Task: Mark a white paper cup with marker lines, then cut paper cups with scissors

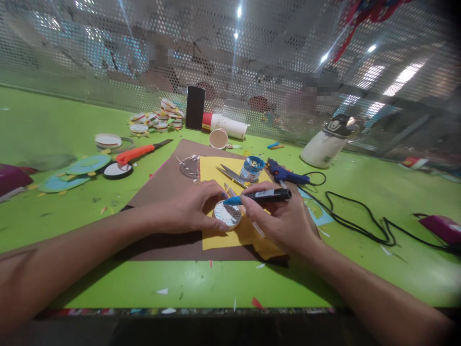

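My left hand (pixel 190 206) curves around a small white paper disc (pixel 227 215), thumb at its near edge and fingers at its far side. Drawn lines and blue and dark marks cover the disc's face. In my right hand (pixel 284 223) is a black marker (pixel 268 195) with a blue front end, slanting down to the disc's upper part. Under both hands lies a yellow sheet (pixel 212 240) on top of brown paper (pixel 162 250). Scissors (pixel 232 177) rest just beyond my fingers, beside a small jar (pixel 252 168) smeared with blue. A thin stick shows partly beneath my right hand.
At right lie a blue glue gun (pixel 288 174) with a looping black cord (pixel 355 228) and a white bottle (pixel 324 144). An orange-handled cutter (pixel 135 153), blue paper discs (pixel 88 164) and a pile of small white rounds (pixel 162 117) are at left. Paper cups (pixel 228 126) and a phone (pixel 195 108) stand behind.
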The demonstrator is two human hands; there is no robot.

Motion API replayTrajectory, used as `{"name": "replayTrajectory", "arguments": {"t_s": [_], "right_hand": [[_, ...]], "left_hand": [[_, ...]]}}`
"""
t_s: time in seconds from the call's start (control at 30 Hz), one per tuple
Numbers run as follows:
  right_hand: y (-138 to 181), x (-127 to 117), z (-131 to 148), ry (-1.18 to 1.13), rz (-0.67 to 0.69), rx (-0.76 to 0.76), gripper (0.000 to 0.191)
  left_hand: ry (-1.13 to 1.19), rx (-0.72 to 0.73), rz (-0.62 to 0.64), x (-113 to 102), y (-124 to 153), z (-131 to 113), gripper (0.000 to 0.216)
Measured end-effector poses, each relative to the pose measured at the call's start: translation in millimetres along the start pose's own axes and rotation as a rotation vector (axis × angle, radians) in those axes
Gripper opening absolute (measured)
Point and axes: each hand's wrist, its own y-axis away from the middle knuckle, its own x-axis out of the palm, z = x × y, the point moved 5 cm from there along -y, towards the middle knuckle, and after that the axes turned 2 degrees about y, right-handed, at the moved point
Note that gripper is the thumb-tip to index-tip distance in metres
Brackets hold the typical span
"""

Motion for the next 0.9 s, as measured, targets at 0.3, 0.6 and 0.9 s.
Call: {"name": "replayTrajectory", "arguments": {"t_s": [0.3, 0.6, 0.9], "right_hand": [[1.5, -0.8, 8.3, 0.114, 0.041, -0.061, 0.005], [3.8, 1.2, 10.9, 0.177, 0.08, -0.15, 0.007], [9.6, -3.5, 9.1, 0.092, -0.043, -0.154, 0.003]], "left_hand": [[0.004, 0.024, 0.002, 0.2, -0.3, -0.7, 0.041], [-0.025, 0.04, -0.006, 0.4, 0.5, -3.0, 0.038], [-0.087, -0.001, -0.009, -2.5, 0.5, -4.0, 0.04]]}}
